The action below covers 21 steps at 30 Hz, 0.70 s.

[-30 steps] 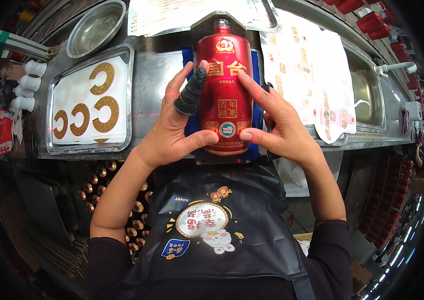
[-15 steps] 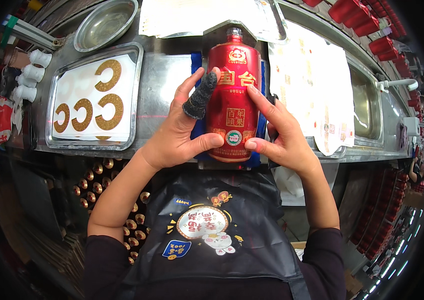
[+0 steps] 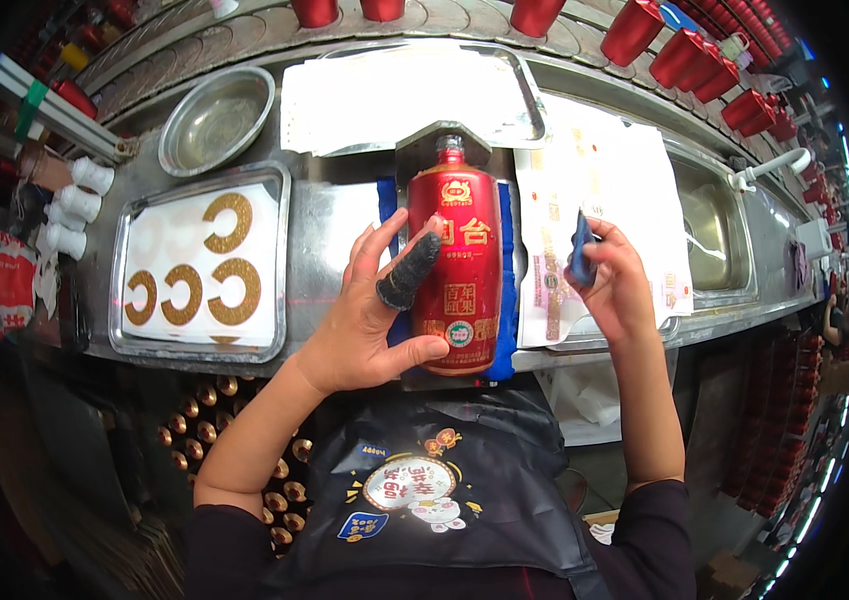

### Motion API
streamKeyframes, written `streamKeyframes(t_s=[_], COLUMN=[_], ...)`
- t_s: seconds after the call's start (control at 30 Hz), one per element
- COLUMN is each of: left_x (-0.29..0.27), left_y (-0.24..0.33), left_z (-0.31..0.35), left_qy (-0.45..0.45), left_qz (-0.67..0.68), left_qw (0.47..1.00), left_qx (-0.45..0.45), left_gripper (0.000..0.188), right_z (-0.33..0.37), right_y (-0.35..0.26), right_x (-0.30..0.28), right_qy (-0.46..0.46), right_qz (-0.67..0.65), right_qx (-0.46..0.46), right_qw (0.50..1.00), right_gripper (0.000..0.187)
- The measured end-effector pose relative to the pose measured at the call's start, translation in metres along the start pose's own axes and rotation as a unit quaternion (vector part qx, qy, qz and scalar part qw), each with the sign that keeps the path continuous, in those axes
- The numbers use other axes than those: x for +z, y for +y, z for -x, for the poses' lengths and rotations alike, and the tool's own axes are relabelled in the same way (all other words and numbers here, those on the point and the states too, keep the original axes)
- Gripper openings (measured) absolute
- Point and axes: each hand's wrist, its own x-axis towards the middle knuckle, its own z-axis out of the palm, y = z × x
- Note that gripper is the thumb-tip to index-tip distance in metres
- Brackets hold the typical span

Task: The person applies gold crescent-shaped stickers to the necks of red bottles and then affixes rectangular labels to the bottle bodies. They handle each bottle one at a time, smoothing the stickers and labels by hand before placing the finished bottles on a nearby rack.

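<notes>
A red bottle with gold print and a clear neck lies in a metal holder lined with blue cloth. My left hand rests along the bottle's left side, fingers spread. Its thumb tip and the finger in a dark knitted finger sleeve reach onto the bottle's face. To the right of the bottle, my right hand is raised over the printed sheets, clear of the bottle. Its fingers are closed on a small dark blue pointed tool, whose exact kind I cannot make out.
On the left, a tray bears gold C-shaped labels on white paper. Behind it stands a metal bowl. White sheets lie on the far tray, printed sheets beside the sink. Red bottles line a conveyor.
My right hand has come off the bottle and moved right, with the dark blue tool now showing in its fingers. The left hand stays at the bottle. The view has tilted up.
</notes>
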Motion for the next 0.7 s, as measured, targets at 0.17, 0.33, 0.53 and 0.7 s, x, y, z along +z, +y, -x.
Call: streamKeyframes(t_s=[0.17, 0.33, 0.53, 0.7], left_x=[0.002, 0.004, 0.01, 0.006], left_y=[-0.006, -0.007, -0.007, -0.009], left_z=[-0.002, -0.001, -0.002, 0.002], left_qy=[0.005, 0.001, 0.014, -0.044], left_qz=[0.017, 0.004, 0.159, 0.153], left_qw=[1.0, 1.0, 0.987, 0.982], left_qx=[0.021, 0.02, -0.021, -0.097], left_gripper=[0.093, 0.104, 0.128, 0.129], right_z=[0.062, 0.028, -0.037, -0.015], right_y=[0.035, 0.004, -0.044, -0.024], right_x=[0.011, 0.081, 0.118, 0.126], right_qy=[-0.08, -0.266, -0.167, -0.35], right_qz=[0.293, 0.503, 0.5, 0.532], right_qx=[-0.218, -0.443, -0.56, -0.471], right_qw=[0.927, 0.693, 0.639, 0.611], right_gripper=[0.049, 0.034, 0.026, 0.031])
